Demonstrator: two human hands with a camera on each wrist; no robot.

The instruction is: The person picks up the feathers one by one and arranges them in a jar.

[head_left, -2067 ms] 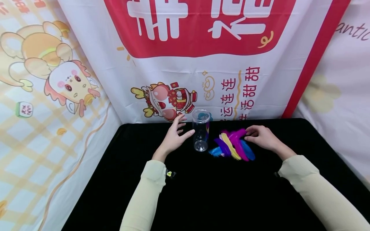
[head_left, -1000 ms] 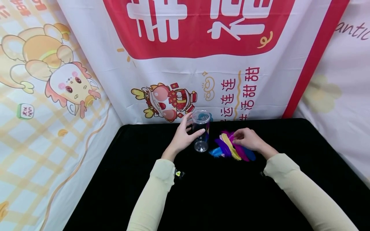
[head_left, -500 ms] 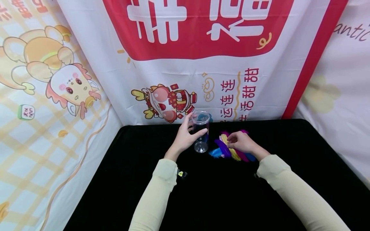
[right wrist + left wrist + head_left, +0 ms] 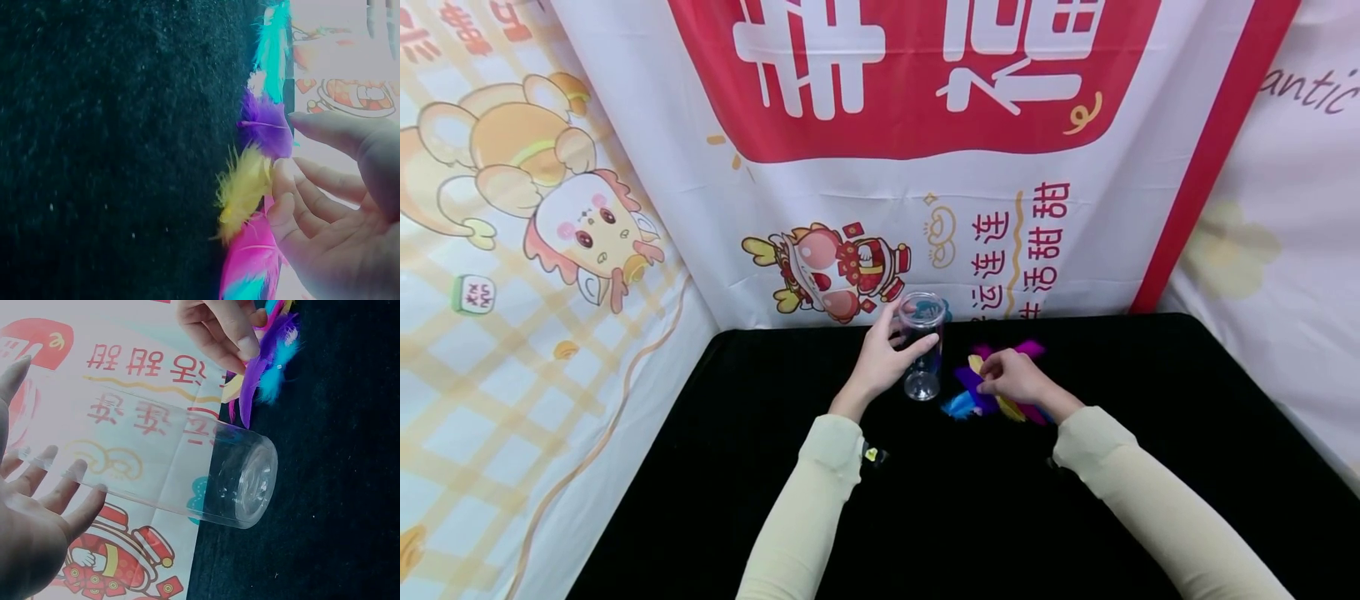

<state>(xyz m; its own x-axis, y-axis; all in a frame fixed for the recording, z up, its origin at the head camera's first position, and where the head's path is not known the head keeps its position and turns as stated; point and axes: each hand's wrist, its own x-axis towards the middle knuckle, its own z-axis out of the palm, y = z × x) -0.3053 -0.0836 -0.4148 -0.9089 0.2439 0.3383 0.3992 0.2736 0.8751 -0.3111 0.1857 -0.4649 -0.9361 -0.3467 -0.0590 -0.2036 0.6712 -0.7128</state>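
Observation:
A clear plastic jar stands upright near the back of the black table. My left hand holds it from the left, thumb on the near side and fingers around the far side. In the left wrist view, the finger pads lie along the wall of the jar. Over the pile of coloured feathers, my right hand reaches down at a purple feather. The right wrist view shows a gap between thumb and forefinger, with the purple feather right at their tips.
Around the purple feather lie a yellow feather, a blue feather and magenta feathers. A printed cloth hangs directly behind the black table, and another patterned cloth hangs at the left.
My left hand has moved right and closed around the jar, which stays in place. My right hand has moved left across the pile from the magenta feathers to the purple one.

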